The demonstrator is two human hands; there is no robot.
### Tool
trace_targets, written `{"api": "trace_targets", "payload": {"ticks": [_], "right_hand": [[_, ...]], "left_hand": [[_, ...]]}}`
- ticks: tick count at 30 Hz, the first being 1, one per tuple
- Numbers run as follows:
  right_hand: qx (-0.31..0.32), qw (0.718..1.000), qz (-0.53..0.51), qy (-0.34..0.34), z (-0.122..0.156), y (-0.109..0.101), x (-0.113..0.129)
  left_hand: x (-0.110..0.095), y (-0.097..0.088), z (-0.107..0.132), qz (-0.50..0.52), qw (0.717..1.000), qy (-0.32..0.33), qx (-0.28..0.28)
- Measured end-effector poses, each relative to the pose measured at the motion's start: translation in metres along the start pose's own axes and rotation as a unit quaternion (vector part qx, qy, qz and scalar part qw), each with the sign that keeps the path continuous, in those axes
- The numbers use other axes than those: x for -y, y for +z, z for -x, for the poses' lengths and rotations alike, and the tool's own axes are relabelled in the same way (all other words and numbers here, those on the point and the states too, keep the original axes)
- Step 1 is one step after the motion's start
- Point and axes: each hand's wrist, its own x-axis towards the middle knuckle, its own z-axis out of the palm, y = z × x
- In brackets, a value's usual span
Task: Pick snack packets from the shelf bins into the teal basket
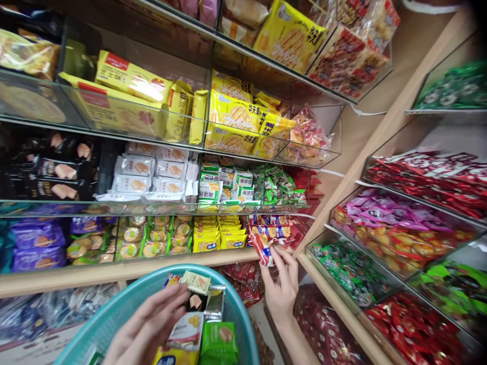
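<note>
My right hand (282,284) pinches red snack packet (263,248) at shelf (114,274) edge; light, crinkly, slippery, best gripped mid-body. My left hand (148,324) half-open, fingertips on packets (198,304) in teal basket (114,314).

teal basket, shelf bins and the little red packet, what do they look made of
Teal basket: looks like moulded plastic, smooth with a soft sheen on the rim. Shelf bins: clear glass or acrylic, can't tell which; you see the snacks through them, with glare on the fronts. Red snack packet in the right hand: glossy printed plastic film, crinkled.
</note>
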Motion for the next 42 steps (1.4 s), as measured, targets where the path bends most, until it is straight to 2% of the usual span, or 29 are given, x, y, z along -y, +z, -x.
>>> {"api": "trace_targets", "payload": {"ticks": [2,5,7,9,13,15,16,17,18,19,20,21,22,23,24,25,26,29,33,38,42], "right_hand": [[0.015,0.999,-0.003,-0.048,0.007,0.000,0.024],[0.046,0.992,-0.029,-0.115,0.017,0.000,0.051],[0.082,0.983,-0.051,-0.157,0.021,0.000,0.063],[0.128,0.969,-0.066,-0.202,0.021,-0.002,0.071],[0.180,0.942,-0.099,-0.267,0.026,-0.004,0.077],[0.190,0.946,-0.126,-0.230,0.034,-0.002,0.079],[0.195,0.954,-0.149,-0.171,0.039,-0.002,0.081],[0.202,0.958,-0.185,-0.083,0.043,-0.001,0.084],[0.211,0.948,-0.235,0.032,0.046,0.001,0.088],[0.223,0.914,-0.296,0.163,0.048,0.002,0.093],[0.237,0.853,-0.362,0.293,0.048,0.003,0.099],[0.247,0.772,-0.422,0.405,0.046,0.005,0.106],[0.253,0.689,-0.470,0.491,0.043,0.006,0.112],[0.252,0.620,-0.503,0.548,0.040,0.008,0.117],[0.243,0.573,-0.523,0.582,0.036,0.010,0.121],[0.228,0.549,-0.535,0.601,0.033,0.012,0.125],[0.209,0.542,-0.539,0.610,0.031,0.014,0.127],[0.159,0.558,-0.534,0.615,0.031,0.017,0.130],[0.148,0.602,-0.520,0.587,0.033,0.017,0.128],[0.179,0.709,-0.424,0.534,0.024,0.014,0.125],[0.203,0.792,-0.341,0.464,0.017,0.013,0.121]], "left_hand": [[0.000,0.029,0.001,0.031,0.992,-0.043,0.112],[-0.006,0.061,0.003,0.083,0.974,-0.092,0.192],[-0.012,0.069,0.004,0.105,0.960,-0.100,0.240],[-0.019,0.066,0.007,0.108,0.954,-0.105,0.260],[-0.028,0.055,0.014,0.034,0.971,-0.101,0.213],[-0.028,0.054,0.015,0.013,0.980,-0.087,0.177],[-0.027,0.055,0.015,0.015,0.985,-0.078,0.154],[-0.025,0.055,0.014,0.022,0.990,-0.066,0.125],[-0.023,0.056,0.012,0.029,0.994,-0.052,0.095],[-0.021,0.056,0.011,0.030,0.996,-0.039,0.069],[-0.018,0.056,0.009,0.024,0.998,-0.023,0.053],[-0.015,0.055,0.008,0.010,0.999,-0.004,0.045],[-0.013,0.054,0.007,-0.013,0.999,0.018,0.041],[-0.010,0.053,0.007,-0.043,0.998,0.038,0.036],[-0.008,0.052,0.007,-0.078,0.995,0.061,0.027],[-0.007,0.051,0.008,-0.115,0.989,0.089,0.016],[-0.005,0.050,0.009,-0.149,0.982,0.119,0.004],[-0.002,0.048,0.009,-0.212,0.959,0.189,-0.004],[0.004,0.047,0.008,-0.183,0.967,0.174,0.030],[0.008,0.042,0.007,-0.113,0.976,0.184,-0.025],[0.015,0.028,-0.003,-0.127,0.979,0.159,-0.016]]}}
